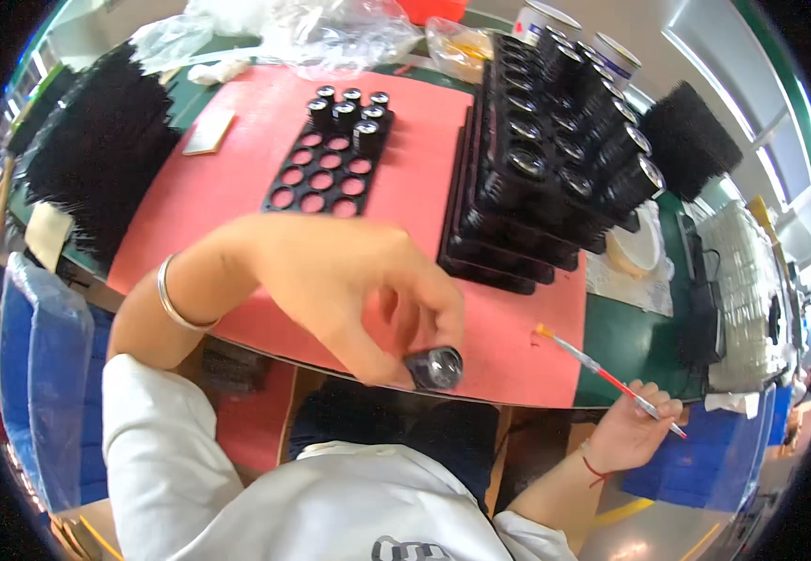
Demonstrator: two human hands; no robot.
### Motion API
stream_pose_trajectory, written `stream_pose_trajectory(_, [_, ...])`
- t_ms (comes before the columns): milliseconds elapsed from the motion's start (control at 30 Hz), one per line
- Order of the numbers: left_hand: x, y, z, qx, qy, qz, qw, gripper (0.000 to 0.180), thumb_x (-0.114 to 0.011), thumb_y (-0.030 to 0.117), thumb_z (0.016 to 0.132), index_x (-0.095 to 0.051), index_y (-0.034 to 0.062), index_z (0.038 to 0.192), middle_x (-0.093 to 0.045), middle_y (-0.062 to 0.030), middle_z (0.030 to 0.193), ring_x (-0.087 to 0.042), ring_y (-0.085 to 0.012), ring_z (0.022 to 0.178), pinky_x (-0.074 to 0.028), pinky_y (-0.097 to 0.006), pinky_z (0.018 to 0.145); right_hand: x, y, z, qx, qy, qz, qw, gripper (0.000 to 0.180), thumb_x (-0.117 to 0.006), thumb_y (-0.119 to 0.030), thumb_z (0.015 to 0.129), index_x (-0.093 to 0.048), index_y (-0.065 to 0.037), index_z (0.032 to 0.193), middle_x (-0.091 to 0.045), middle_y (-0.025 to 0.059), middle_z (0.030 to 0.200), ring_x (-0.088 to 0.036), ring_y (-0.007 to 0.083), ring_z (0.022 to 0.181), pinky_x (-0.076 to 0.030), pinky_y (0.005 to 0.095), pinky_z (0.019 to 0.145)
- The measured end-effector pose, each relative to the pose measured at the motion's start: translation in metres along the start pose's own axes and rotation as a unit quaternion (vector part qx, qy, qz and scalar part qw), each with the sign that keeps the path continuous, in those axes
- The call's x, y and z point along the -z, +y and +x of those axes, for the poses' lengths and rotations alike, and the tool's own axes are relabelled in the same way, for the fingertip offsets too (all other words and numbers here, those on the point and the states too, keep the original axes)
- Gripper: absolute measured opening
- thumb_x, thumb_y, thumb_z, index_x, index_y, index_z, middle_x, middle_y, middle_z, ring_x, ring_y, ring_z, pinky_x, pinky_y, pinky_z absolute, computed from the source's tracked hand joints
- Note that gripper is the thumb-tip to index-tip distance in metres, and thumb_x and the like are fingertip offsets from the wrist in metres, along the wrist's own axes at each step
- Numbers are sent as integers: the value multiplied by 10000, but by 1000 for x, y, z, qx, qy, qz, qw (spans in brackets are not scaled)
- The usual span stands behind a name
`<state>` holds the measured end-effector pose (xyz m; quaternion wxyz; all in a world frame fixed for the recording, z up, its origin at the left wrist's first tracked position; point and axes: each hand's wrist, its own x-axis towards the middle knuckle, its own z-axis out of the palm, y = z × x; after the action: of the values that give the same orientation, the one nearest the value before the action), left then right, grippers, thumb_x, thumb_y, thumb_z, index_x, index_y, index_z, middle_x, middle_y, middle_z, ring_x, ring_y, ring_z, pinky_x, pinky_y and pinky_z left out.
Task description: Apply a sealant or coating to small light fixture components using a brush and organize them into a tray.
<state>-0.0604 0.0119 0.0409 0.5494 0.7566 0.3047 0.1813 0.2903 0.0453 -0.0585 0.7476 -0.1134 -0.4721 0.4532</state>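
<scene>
My left hand (340, 266) reaches over the front of the pink mat (228, 192) with its thumb and fingers closed on a small black lens barrel (438, 368). The barrel's glossy round end faces up and to the right, near the table's front edge. At the right my right hand (634, 432) grips a thin paintbrush (604, 375) with a red and clear handle. Its yellowish tip points up and left over the mat, apart from the barrel. Beyond my left hand lies a black tray (338, 183) with round holes; several black barrels stand in its far rows.
Right of centre rises a stack of black trays (499, 268), its top one holding several barrels. A pale bowl (637, 245) stands beside it. Black bristly blocks (97, 150) flank the mat. A small white pad (209, 131) and clear plastic bags (321, 33) lie farther back.
</scene>
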Motion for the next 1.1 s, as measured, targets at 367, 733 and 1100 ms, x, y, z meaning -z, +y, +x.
stream_pose_trajectory(367, [75, -31, -53, 290, 459, 356, 761, 309, -677, 227, 681, -620, -7, 875, -621, -78, 691, -597, -155, 619, -451, -272, 582, 5, 0, 1, -20, -26, 59, 998, 189, -413, -208, 900, -334, -86, 778, -262, 3, 641, -249, 122, 612, -222, 296, 590])
stream_pose_trajectory(733, [77, -47, -49, 284, 470, 424, 720, 279, -695, 287, 656, -658, 24, 740, -637, -111, 689, -613, -231, 627, -470, -314, 589, 1, -2, 3, -13, -17, 76, 997, 192, -419, -214, 899, -348, -86, 775, -282, 3, 629, -256, 116, 591, -231, 283, 573])
stream_pose_trajectory(1100, [80, 47, 49, 8, 508, 468, 723, 421, -675, 410, 689, -636, 29, 864, -578, -82, 686, -552, -228, 638, -436, -314, 630, 0, -5, 3, -8, -17, 59, 998, 228, -444, -262, 901, -400, -78, 773, -350, 14, 616, -315, 116, 566, -265, 262, 548])
